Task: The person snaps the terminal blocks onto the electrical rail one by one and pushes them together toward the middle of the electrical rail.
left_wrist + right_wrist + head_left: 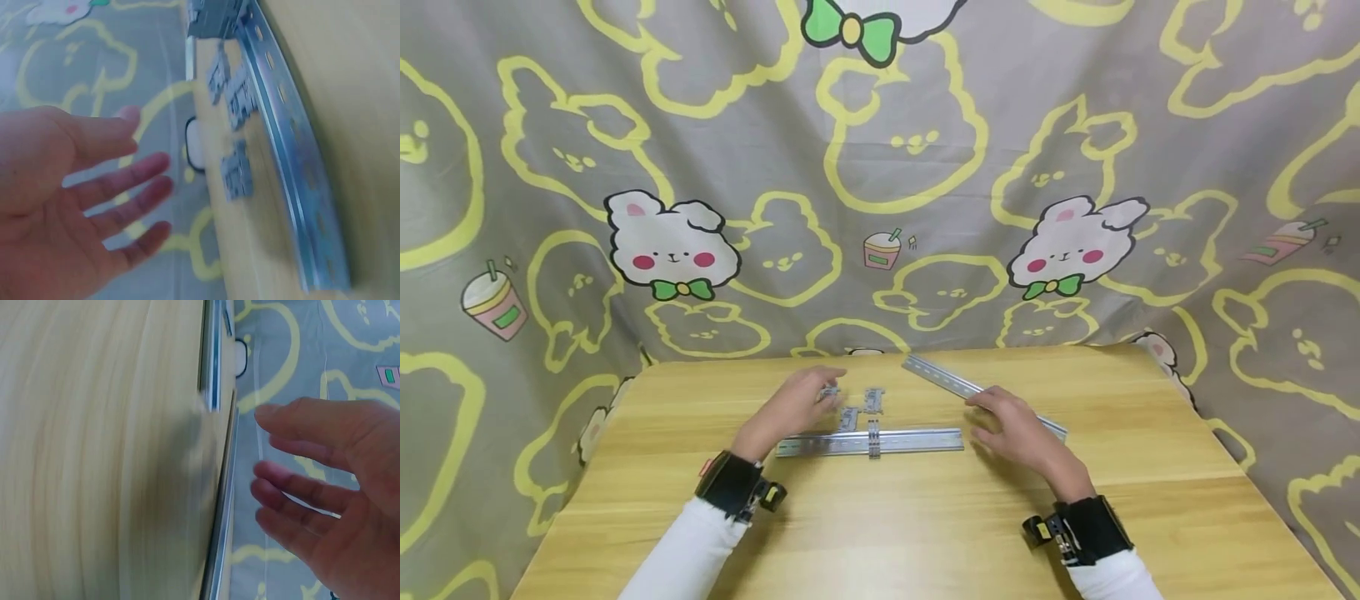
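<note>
In the head view my left hand (797,404) hovers over the left part of the table with fingers spread and nothing in them. Close by its fingertips lies one grey terminal block (236,175); two more loose terminal blocks, one farther back (873,400) and one nearer (848,418), lie to its right. In front of them a slotted metal DIN rail (917,440) runs left to right, carrying a small stack of terminal blocks (874,439) near its middle. My right hand (1011,425), fingers loosely bent and holding nothing, is over a second DIN rail (943,377), hiding part of it.
The second rail slants from the table's back edge toward the right. A patterned grey curtain (917,292) hangs right behind the wooden table (880,533) and along both sides. Each wrist wears a black strap with a small camera.
</note>
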{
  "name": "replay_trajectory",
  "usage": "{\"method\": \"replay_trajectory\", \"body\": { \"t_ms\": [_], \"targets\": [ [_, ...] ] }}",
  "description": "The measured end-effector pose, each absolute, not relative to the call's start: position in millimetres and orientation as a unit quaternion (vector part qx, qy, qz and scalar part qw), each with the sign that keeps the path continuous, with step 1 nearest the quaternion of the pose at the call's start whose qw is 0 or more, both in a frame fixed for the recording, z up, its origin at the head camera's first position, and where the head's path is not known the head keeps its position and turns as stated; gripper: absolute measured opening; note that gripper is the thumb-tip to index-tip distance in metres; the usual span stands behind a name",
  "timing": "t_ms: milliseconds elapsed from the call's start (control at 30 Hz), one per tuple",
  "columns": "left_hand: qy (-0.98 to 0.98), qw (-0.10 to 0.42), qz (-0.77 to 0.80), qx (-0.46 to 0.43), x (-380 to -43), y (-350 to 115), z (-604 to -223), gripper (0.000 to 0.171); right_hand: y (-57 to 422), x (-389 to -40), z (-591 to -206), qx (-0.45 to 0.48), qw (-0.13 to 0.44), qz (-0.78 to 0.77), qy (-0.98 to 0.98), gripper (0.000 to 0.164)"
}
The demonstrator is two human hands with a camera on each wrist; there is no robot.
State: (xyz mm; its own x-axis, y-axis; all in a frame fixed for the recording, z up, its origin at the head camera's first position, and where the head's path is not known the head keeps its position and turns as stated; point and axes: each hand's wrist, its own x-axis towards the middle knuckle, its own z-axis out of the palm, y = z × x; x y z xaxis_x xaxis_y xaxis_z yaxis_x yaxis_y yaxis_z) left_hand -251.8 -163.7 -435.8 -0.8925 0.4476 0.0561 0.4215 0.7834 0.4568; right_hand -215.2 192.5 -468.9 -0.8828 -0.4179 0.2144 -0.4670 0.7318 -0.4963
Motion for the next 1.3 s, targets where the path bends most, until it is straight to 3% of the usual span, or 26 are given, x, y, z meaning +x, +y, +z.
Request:
{"method": "replay_trajectory", "body": {
  "t_ms": [167, 367, 833, 1300],
  "targets": [
    [0.936, 0.008, 0.211, 0.283, -285, -135, -437, 0.043, 212, -215, -471, 0.19, 0.074, 0.255, -0.945, 0.055],
    [0.934, 0.007, 0.174, 0.313, -308, -111, -437, 0.042, 228, -216, -479, 0.164, 0.066, 0.231, -0.957, 0.062],
    [0.928, 0.024, 0.109, 0.357, -332, -68, -433, 0.049, 243, -214, -482, 0.146, 0.091, 0.205, -0.964, 0.061],
    [0.916, 0.04, 0.086, 0.39, -342, -50, -455, 0.052, 250, -205, -486, 0.136, 0.08, 0.189, -0.969, 0.056]
  ]
}}
